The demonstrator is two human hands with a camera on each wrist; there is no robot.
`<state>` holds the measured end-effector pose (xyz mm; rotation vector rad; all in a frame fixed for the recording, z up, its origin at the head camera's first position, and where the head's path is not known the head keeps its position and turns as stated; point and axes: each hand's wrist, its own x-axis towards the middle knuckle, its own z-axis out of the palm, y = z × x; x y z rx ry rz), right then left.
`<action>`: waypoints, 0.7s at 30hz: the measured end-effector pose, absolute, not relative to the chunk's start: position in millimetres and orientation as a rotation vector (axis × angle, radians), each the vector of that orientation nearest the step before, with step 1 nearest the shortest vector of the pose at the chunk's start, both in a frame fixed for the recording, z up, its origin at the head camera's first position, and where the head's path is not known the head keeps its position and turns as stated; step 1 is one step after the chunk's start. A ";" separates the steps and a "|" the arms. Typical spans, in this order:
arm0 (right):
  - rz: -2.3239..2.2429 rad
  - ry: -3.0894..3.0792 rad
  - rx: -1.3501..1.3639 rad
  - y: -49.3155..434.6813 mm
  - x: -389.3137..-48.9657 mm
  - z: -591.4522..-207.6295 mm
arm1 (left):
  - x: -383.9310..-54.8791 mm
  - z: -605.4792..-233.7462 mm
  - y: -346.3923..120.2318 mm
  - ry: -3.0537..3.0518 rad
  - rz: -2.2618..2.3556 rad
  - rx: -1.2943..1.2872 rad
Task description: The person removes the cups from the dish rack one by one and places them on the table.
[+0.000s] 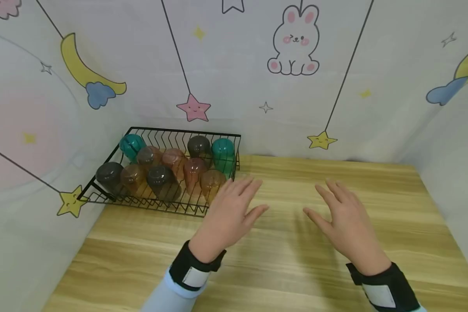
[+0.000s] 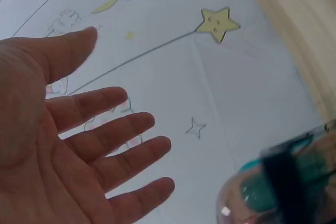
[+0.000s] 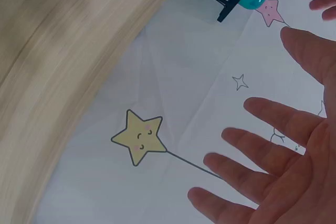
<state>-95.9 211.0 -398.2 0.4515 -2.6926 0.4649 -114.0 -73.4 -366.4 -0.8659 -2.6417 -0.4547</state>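
Both hands hold nothing. My left hand [image 1: 228,214] is spread over the wooden table, fingers straight, and overlaps the near right corner of a black wire rack [image 1: 179,130] in the head view. The rack carries several see-through tumblers, upside down: a teal tumbler [image 1: 223,151] at its right end, a dark grey tumbler [image 1: 161,181] at the front and an amber tumbler [image 1: 212,182] nearest the left fingers. Farther right, my right hand [image 1: 347,227] hovers above the table with its fingers extended. In the wrist views, the left palm [image 2: 31,182] and right palm [image 3: 304,187] are bare.
The wooden table [image 1: 281,268] meets a white fabric backdrop [image 1: 242,78] printed with stars, moons and a bunny behind it. More of this backdrop stands along the left and right sides. The rack sits at the table's back left, close to the fabric.
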 end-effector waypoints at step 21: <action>0.546 -2.790 0.573 179.2 -101.2 -408.2 | -149.0 -364.8 -125.1 -2.994 -0.302 -0.540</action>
